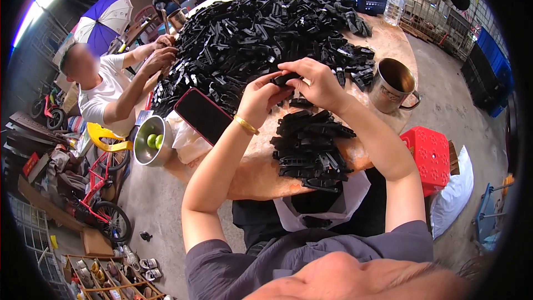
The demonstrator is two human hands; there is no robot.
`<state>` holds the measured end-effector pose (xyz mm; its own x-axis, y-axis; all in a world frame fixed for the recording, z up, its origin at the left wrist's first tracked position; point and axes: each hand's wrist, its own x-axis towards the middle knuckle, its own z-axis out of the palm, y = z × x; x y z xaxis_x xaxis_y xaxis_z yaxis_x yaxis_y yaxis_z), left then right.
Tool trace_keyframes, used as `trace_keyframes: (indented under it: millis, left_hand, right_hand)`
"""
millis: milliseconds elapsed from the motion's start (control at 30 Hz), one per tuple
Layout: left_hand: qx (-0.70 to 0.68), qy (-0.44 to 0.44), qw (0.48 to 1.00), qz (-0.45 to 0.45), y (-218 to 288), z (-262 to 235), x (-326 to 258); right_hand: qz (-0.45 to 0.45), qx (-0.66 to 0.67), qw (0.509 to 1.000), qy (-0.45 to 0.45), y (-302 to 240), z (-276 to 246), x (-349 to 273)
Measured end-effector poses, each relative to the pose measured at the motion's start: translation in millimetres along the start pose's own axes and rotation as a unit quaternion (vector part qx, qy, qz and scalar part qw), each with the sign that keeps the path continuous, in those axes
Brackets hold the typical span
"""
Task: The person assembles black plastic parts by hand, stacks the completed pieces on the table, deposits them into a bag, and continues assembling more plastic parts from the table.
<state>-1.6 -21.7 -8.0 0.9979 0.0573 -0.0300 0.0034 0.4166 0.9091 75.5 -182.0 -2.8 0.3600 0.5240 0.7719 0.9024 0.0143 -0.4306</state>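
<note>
Both my hands meet over the round table [388,41] and pinch one small black plastic part [285,79] between them. My left hand [261,97], with a gold bangle on its wrist, grips the part's near end. My right hand [317,82] grips it from above and the right. A large heap of the same black plastic parts [261,28] covers the far half of the table. A smaller pile of black parts [310,147] lies just below my hands near the table's front edge.
A phone with a red rim [202,115] lies left of my hands. A steel mug [391,84] stands to the right, a steel bowl with green fruit [149,140] to the left. Another person [111,86] works at the far left. A red stool [428,155] stands at right.
</note>
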Motion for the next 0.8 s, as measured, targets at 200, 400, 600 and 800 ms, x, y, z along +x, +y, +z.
trace_keyframes:
  millis: [200, 400, 600, 800]
  left_hand:
    - [-0.005, 0.016, 1.0, 0.02, -2, 7, -1]
    - [0.234, -0.019, 0.965, 0.118, 9, 10, -7]
    - [0.254, -0.011, 0.955, 0.154, 12, 16, -10]
    - [0.41, -0.175, 0.892, 0.079, 17, 16, -21]
  right_hand:
    - [-0.026, -0.048, 0.998, -0.003, 0, 2, -1]
    - [0.278, 0.275, 0.902, -0.181, 13, -17, -2]
    - [0.202, 0.316, 0.919, -0.118, 9, -15, -4]
    - [0.258, 0.216, 0.916, -0.218, 19, -27, -3]
